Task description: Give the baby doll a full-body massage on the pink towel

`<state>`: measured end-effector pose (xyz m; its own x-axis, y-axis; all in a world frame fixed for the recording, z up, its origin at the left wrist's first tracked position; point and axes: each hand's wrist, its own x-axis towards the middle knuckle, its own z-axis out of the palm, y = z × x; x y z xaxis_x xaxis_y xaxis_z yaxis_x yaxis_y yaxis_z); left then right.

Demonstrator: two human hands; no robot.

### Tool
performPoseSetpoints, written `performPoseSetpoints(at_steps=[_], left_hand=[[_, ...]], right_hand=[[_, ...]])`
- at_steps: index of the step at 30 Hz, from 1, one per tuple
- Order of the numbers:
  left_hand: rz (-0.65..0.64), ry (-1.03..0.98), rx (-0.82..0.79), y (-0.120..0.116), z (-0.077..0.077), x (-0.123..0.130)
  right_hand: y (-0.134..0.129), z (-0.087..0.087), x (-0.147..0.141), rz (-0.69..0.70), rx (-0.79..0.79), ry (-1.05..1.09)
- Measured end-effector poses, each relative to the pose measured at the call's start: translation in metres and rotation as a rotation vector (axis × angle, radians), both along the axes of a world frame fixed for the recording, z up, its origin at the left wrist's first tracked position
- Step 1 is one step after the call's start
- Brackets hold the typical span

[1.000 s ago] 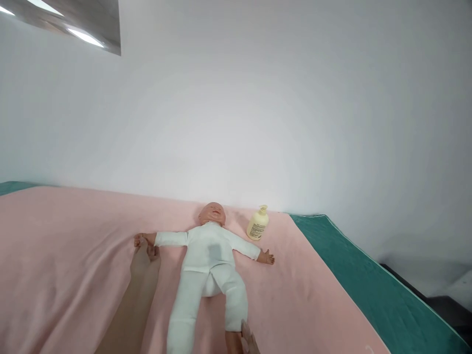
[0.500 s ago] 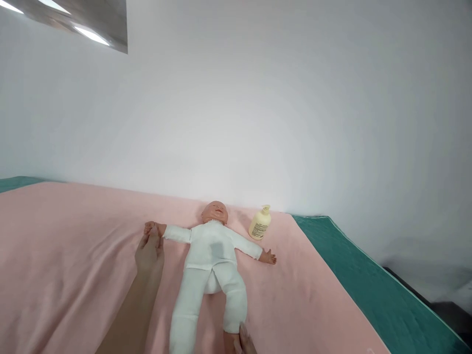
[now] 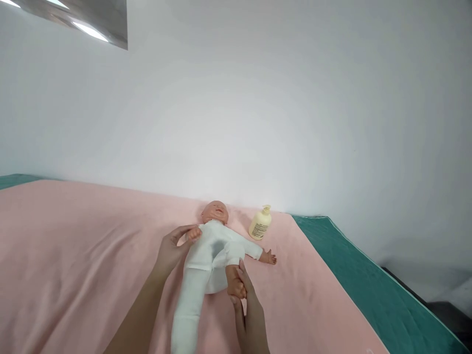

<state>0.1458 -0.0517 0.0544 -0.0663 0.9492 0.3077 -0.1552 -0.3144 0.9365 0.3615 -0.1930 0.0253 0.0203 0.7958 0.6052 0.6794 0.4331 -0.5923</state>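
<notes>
A baby doll (image 3: pixel 196 282) in white clothing lies on its back on the pink blanket (image 3: pixel 313 314), its head toward the wall. My left hand (image 3: pixel 173 250) grips the doll's hand on the left side, held over its chest near the shoulder. Around the doll's foot on the right side, my right hand (image 3: pixel 249 302) is closed, and that leg is bent up toward the belly. The doll's other leg lies straight toward me, while its other arm stretches out to the right. Beside its head stands a pale yellow pump bottle (image 3: pixel 260 223).
Beneath the blanket, a green sheet (image 3: pixel 354 265) shows at the right and far left. A white wall (image 3: pixel 236 108) rises right behind the doll's head. A shiny panel (image 3: pixel 88 22) hangs at the upper left, and something dark (image 3: pixel 450 317) lies beyond the right edge.
My left hand has brought the doll's arm from stretched out at the left in over its chest. My right hand has lifted the foot and bent the leg up toward the belly.
</notes>
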Motion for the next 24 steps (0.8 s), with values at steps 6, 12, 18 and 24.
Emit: performPoseSetpoints(at_steps=[6,12,18,24], left_hand=[[-0.241,0.237,0.107,-0.009,0.005,0.014],[-0.253,0.233,0.092,-0.01,0.007,0.012],[0.069,-0.043,-0.055,0.0,0.007,-0.011],[0.429,-0.505,-0.252,0.017,-0.015,-0.032]], right_hand=[[0.011,0.03,-0.011,0.021,-0.091,0.018],[0.006,0.034,-0.009,0.039,-0.179,0.091],[-0.003,0.021,-0.006,0.024,-0.127,0.126],[0.078,0.042,-0.028,0.011,-0.11,0.116]])
